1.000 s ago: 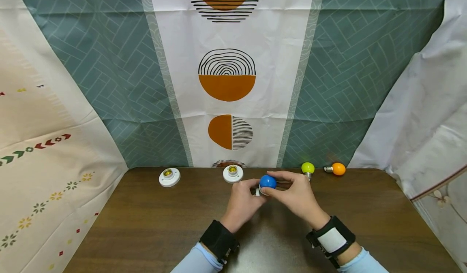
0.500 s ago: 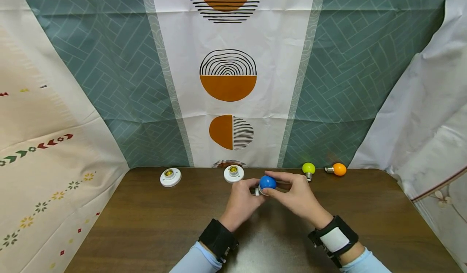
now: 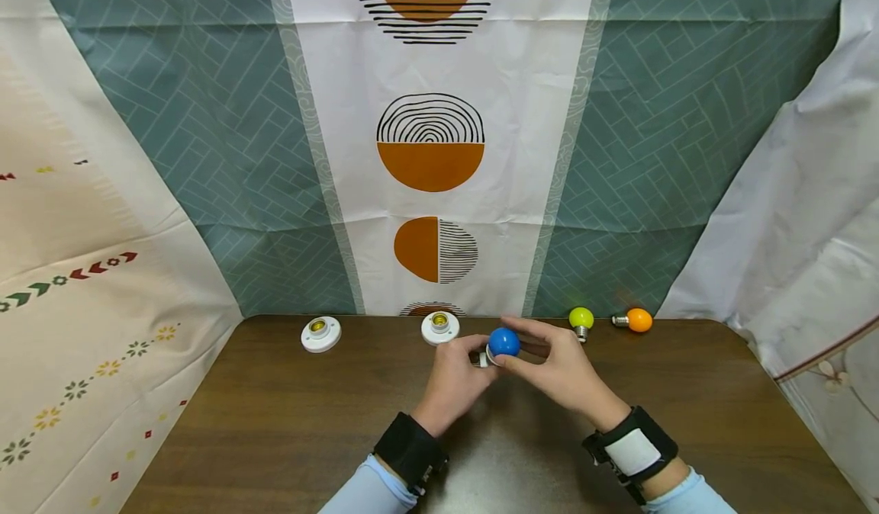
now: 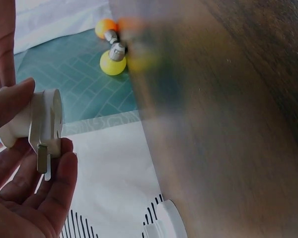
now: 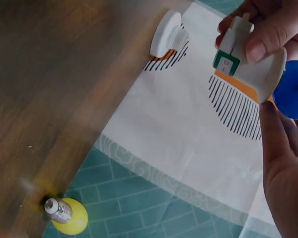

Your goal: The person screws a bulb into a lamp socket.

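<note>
My left hand (image 3: 455, 383) grips a white plug-in lamp socket (image 4: 43, 114), whose flat metal prongs (image 4: 42, 158) show in the left wrist view. On the socket's side, a small rocker switch (image 5: 226, 63) with a green surround faces the right wrist camera. A blue light bulb (image 3: 504, 342) sits in the mouth of this socket; its base is hidden. The thumb and fingers of my right hand (image 3: 561, 369) hold the blue bulb from either side. Both hands are together above the table, near its far edge.
Two white round lamp holders (image 3: 320, 334) stand along the table's far edge, left of my hands; the nearer one (image 3: 439, 328) is just beyond my left hand. A yellow-green bulb (image 3: 581, 317) and an orange bulb (image 3: 640, 319) lie to the right. Patterned cloth (image 3: 618, 155) hangs behind the brown table (image 3: 309, 430).
My right fingers have shifted slightly around the blue bulb, with the index finger a little higher. The left hand keeps its grip on the socket and has hardly moved.
</note>
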`<state>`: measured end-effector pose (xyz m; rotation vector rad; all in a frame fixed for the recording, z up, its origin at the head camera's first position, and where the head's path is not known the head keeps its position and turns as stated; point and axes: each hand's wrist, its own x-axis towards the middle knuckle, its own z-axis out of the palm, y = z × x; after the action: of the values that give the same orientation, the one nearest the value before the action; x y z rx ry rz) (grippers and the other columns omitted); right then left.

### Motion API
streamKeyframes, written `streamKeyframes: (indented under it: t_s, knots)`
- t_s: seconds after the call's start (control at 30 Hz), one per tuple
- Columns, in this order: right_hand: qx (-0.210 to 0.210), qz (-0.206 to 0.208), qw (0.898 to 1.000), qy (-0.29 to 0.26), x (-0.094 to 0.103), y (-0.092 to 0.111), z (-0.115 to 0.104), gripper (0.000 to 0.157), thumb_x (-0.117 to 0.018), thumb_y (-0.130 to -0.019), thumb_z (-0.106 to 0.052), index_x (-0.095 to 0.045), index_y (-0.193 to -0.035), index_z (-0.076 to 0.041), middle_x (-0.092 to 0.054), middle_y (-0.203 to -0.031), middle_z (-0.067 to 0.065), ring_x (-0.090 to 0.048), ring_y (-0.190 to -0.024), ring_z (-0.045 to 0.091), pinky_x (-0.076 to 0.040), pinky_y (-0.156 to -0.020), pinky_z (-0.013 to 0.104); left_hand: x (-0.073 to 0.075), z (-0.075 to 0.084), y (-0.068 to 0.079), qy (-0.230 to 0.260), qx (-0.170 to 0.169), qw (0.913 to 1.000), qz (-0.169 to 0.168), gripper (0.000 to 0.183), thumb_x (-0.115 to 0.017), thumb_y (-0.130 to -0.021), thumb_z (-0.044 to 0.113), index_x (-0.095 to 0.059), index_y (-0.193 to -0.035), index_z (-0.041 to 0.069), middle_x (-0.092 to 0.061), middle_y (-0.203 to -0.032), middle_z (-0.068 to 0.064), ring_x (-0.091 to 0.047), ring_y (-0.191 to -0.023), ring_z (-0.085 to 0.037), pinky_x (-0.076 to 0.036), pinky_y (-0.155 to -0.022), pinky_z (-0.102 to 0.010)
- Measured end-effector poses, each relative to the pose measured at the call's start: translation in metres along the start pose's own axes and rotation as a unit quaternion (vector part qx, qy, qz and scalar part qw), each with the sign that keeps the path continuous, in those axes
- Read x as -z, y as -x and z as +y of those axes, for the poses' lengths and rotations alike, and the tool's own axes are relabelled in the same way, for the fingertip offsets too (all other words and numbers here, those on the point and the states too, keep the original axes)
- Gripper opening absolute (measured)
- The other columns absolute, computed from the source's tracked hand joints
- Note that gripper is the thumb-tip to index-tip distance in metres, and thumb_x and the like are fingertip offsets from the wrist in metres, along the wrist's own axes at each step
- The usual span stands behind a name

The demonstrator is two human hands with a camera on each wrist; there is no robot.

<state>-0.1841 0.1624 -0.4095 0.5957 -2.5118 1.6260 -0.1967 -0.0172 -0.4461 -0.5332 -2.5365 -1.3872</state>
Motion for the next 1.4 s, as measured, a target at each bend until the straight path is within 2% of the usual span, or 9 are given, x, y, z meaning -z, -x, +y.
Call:
streamKeyframes:
  t_s: [0.1, 0.3, 0.37, 0.57, 0.73, 0.9, 1.03, 1.27, 1.4]
  knots:
    - [-0.001, -0.004, 1.000, -0.007, -0.001, 0.000, 0.000, 0.047, -0.075, -0.077, -0.033, -0.060, -0.122, -0.029, -0.062, -0.124, -0.005, -0.062, -0.109, 0.010, -0.052, -0.085, 0.030, 0.000, 0.000, 0.000, 0.004, 0.001, 1.0000, -0.007, 0.032, -0.077, -0.075, 0.026, -0.070, -0.105, 0.017, -0.071, -0.094, 0.006, -0.063, -0.082, -0.002, -0.055, -0.077, -0.033]
    - [-0.012, 0.068, 0.998, -0.004, -0.009, 0.000, 0.003, 0.043, -0.080, -0.071, -0.034, -0.066, -0.111, -0.029, -0.068, -0.110, -0.001, -0.068, -0.092, 0.007, -0.055, -0.074, 0.024, -0.002, 0.001, 0.003, 0.000, 0.017, 0.9999, -0.001, 0.030, -0.075, -0.076, 0.030, -0.070, -0.104, 0.019, -0.071, -0.093, 0.007, -0.064, -0.082, -0.002, -0.054, -0.073, -0.024]
    - [-0.012, 0.073, 0.997, 0.005, -0.010, 0.000, 0.002, 0.043, -0.080, -0.070, -0.036, -0.066, -0.110, -0.030, -0.068, -0.110, -0.003, -0.068, -0.092, 0.007, -0.055, -0.075, 0.027, -0.003, 0.001, 0.003, -0.004, 0.016, 0.9998, 0.006, 0.029, -0.076, -0.076, 0.029, -0.071, -0.103, 0.020, -0.071, -0.092, 0.008, -0.064, -0.081, -0.002, -0.053, -0.072, -0.021]
    - [0.002, 0.006, 1.000, 0.016, -0.001, -0.001, 0.000, 0.050, -0.076, -0.075, -0.036, -0.059, -0.122, -0.029, -0.063, -0.122, -0.005, -0.062, -0.109, 0.013, -0.052, -0.087, 0.036, 0.000, -0.003, 0.001, 0.004, -0.010, 0.9999, 0.007, 0.032, -0.077, -0.076, 0.027, -0.071, -0.105, 0.016, -0.072, -0.096, 0.005, -0.064, -0.087, -0.004, -0.054, -0.077, -0.026]
    - [0.011, -0.018, 1.000, -0.002, 0.001, -0.002, 0.001, 0.050, -0.073, -0.079, -0.031, -0.058, -0.126, -0.025, -0.061, -0.126, 0.000, -0.061, -0.112, 0.017, -0.052, -0.086, 0.036, 0.001, -0.001, 0.000, 0.000, 0.000, 1.0000, -0.007, 0.035, -0.078, -0.075, 0.029, -0.070, -0.107, 0.017, -0.071, -0.098, 0.007, -0.064, -0.091, -0.004, -0.054, -0.081, -0.028]
    - [-0.003, 0.042, 0.999, -0.004, -0.006, -0.001, 0.002, 0.044, -0.078, -0.073, -0.033, -0.065, -0.115, -0.028, -0.068, -0.114, -0.002, -0.067, -0.098, 0.009, -0.055, -0.076, 0.025, -0.001, 0.000, 0.001, -0.002, 0.013, 0.9999, -0.007, 0.034, -0.077, -0.076, 0.031, -0.070, -0.106, 0.017, -0.071, -0.095, 0.007, -0.064, -0.085, -0.003, -0.054, -0.077, -0.025]
    - [-0.005, 0.081, 0.997, 0.002, -0.008, -0.002, 0.003, 0.044, -0.080, -0.070, -0.036, -0.067, -0.110, -0.028, -0.070, -0.106, -0.003, -0.068, -0.090, 0.007, -0.055, -0.073, 0.025, -0.002, 0.001, 0.001, -0.008, 0.021, 0.9997, 0.001, 0.035, -0.077, -0.075, 0.033, -0.071, -0.105, 0.017, -0.071, -0.092, 0.007, -0.063, -0.081, -0.002, -0.054, -0.072, -0.025]
    - [-0.001, 0.012, 1.000, 0.011, 0.000, -0.003, -0.001, 0.050, -0.077, -0.074, -0.036, -0.061, -0.120, -0.029, -0.063, -0.121, -0.006, -0.063, -0.108, 0.013, -0.053, -0.085, 0.032, 0.000, 0.001, -0.001, -0.001, 0.004, 1.0000, -0.004, 0.033, -0.077, -0.076, 0.028, -0.070, -0.107, 0.017, -0.071, -0.097, 0.006, -0.064, -0.086, -0.003, -0.055, -0.077, -0.029]
    - [-0.008, -0.012, 1.000, -0.004, 0.000, -0.002, -0.002, 0.046, -0.076, -0.076, -0.034, -0.063, -0.119, -0.028, -0.063, -0.122, -0.003, -0.063, -0.108, 0.015, -0.053, -0.083, 0.033, 0.002, 0.001, 0.000, 0.008, 0.008, 0.9998, -0.018, 0.034, -0.076, -0.076, 0.028, -0.069, -0.109, 0.018, -0.070, -0.099, 0.007, -0.063, -0.088, -0.003, -0.054, -0.080, -0.031]
